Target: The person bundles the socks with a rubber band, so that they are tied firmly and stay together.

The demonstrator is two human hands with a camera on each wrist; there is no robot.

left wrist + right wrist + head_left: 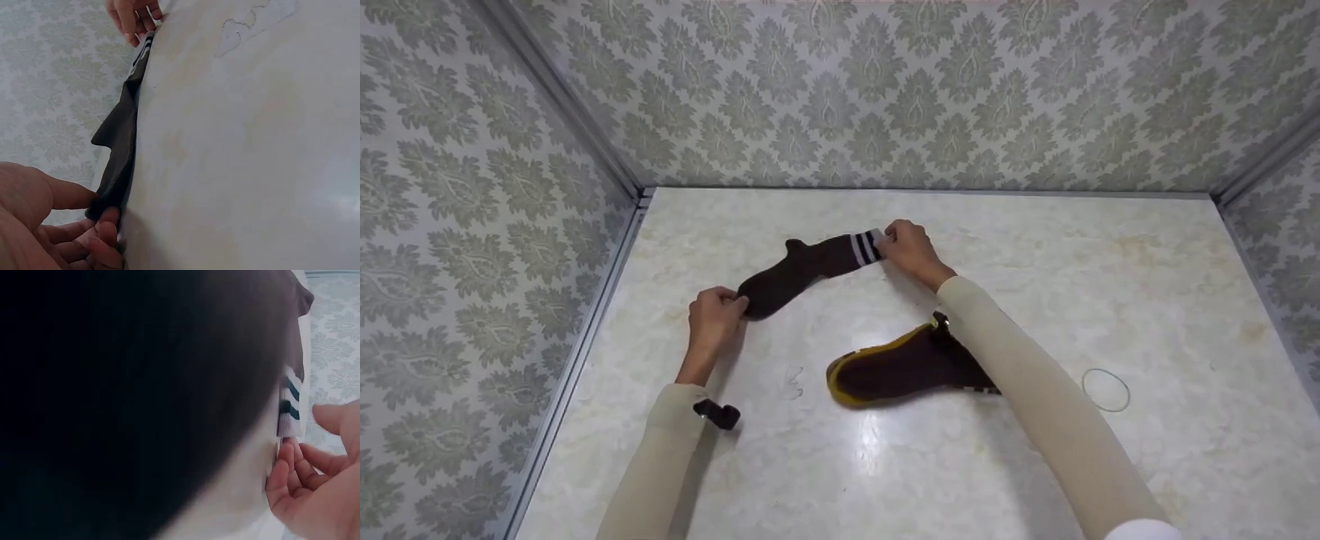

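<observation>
A dark brown sock [802, 274] with white and black stripes at its cuff lies stretched slantwise on the table. My left hand [714, 319] pinches its toe between thumb and fingers, seen closely in the left wrist view. At the striped cuff [290, 405] is my right hand [913, 251]; the right wrist view shows its thumb standing apart from the loosely bent fingers at the cuff's end. A second dark sock [896, 371] with yellow edging lies nearer me, partly hidden under the right forearm. Whether it is one layer or more, I cannot tell.
A thin greenish ring [1106, 390] lies on the table [1200, 420] to the right. A faint thin squiggle [793, 382] shows left of the yellow-edged sock. Patterned walls [870, 97] border the table. A large dark blur [124, 394] covers much of the right wrist view.
</observation>
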